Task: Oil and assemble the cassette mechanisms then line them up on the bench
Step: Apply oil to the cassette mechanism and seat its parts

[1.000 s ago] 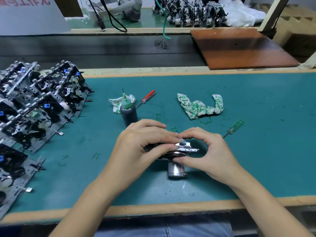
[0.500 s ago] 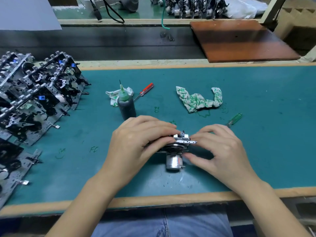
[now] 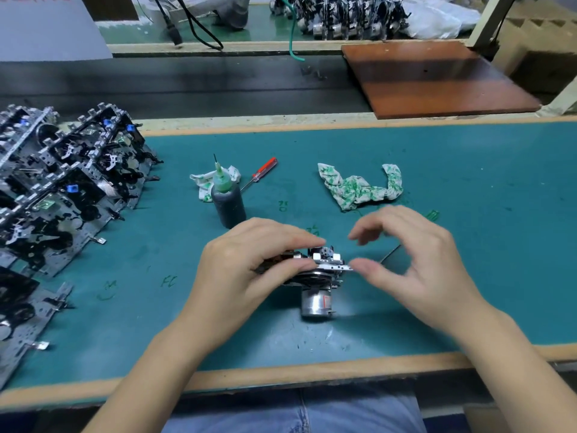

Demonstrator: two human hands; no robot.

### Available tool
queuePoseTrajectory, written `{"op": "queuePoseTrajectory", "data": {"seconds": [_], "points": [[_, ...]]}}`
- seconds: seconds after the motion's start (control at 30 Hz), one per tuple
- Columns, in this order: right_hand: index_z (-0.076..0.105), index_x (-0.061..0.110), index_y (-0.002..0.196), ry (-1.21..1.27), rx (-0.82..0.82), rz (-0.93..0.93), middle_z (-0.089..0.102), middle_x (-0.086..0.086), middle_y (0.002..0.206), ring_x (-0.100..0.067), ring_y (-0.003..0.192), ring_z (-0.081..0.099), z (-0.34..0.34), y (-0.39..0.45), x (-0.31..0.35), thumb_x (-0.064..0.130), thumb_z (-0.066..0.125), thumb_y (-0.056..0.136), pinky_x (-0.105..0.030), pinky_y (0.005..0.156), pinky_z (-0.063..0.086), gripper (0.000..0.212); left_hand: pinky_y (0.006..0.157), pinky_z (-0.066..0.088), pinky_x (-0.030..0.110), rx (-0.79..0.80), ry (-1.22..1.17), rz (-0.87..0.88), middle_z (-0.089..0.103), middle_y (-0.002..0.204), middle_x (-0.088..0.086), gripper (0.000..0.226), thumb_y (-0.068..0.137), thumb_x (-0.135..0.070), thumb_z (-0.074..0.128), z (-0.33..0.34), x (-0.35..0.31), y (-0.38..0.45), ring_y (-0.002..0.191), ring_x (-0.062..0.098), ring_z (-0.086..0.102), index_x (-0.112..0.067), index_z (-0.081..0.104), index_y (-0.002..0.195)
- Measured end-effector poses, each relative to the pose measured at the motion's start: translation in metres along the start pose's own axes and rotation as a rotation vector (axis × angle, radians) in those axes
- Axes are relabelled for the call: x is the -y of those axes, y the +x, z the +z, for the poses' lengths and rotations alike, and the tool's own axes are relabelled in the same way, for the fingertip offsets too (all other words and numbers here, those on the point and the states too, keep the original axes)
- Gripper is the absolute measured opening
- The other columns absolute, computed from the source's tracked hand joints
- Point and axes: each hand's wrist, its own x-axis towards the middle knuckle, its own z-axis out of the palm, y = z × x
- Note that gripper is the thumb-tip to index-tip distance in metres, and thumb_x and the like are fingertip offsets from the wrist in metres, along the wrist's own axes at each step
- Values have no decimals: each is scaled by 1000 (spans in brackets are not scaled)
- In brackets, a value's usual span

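Assembly workshop, teal-matted bench (image 3: 468, 276), rows of cassette mechanisms (image 3: 62, 189), oil bottle (image 3: 228, 201), screwdriver (image 3: 262, 171)

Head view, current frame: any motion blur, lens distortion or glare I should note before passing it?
Head view: the right hand is smeared at its fingertips, motion blur; the left hand and the cassette mechanism it grips are sharper. Head view: wide-angle bowing curves the bench edge. Head view: soft even light, only a mild sheen on the motor can, no harsh glare.
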Motion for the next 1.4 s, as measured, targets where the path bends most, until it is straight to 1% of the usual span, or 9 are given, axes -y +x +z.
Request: {"op": "queuePoseTrajectory", "data": {"seconds": [0.13,0.33,0.47,0.57,0.73,0.93,1.07,1.23,1.4], "points": [[53,19,74,-233,105,-187,43,10,62,-18,51,42,2,28,26,53,51,84,-28,46,35,36,81,47,20,-52,-175,-120,68,93,-16,23,97,-26,41,-1,-3,5,92,6,64,-34,60,106],[46,22,78,-292,294,-289,54,1,53,-28,44,42,7,41,25,45,55,89,-32,43,36,26,68,38,8,-107,-131,-158,60,76,-21,14,94,-25,48,1,-4,11,72,-2,57,-29,57,83],[40,21,78,-306,343,-319,57,-5,56,-33,47,49,9,41,21,38,55,93,-34,45,34,27,57,32,6,-145,-74,-195,52,62,-14,28,93,-28,48,7,-2,16,56,-3,46,-16,54,68],[46,21,78,-240,348,-242,51,-1,56,-30,51,47,-3,36,13,33,53,93,-32,49,32,20,54,35,15,-175,-122,-179,59,65,-2,37,94,-31,47,17,-9,34,53,6,49,-14,57,63],[27,35,68,-189,124,-23,28,14,47,-15,56,32,-74,22,-23,33,53,90,-22,50,27,33,62,44,35,-77,-57,43,56,56,1,43,95,-31,48,66,-41,110,58,22,53,-4,60,63],[42,19,69,-346,-101,271,36,8,48,-18,55,32,-170,-9,-103,34,55,92,-20,52,28,30,81,43,45,110,135,430,65,96,9,29,94,-26,47,170,-73,201,92,31,58,-4,67,92],[44,14,70,-478,-146,465,45,0,56,-20,61,39,-223,-18,-173,30,56,94,-35,60,29,31,98,36,42,264,282,596,59,125,11,33,92,-16,51,245,-83,260,118,30,52,-6,59,123],[34,21,64,-656,-99,643,47,-5,67,-29,72,45,-261,-15,-248,36,50,96,-39,65,34,39,115,16,30,495,354,580,27,154,7,59,93,-19,51,323,-80,318,140,22,27,-9,29,147],[26,26,60,-678,-169,764,46,-3,69,-27,74,43,-288,-6,-302,36,48,97,-35,65,33,44,116,16,32,644,291,476,6,160,6,71,94,-17,51,377,-81,362,145,20,16,-13,11,152]]}}
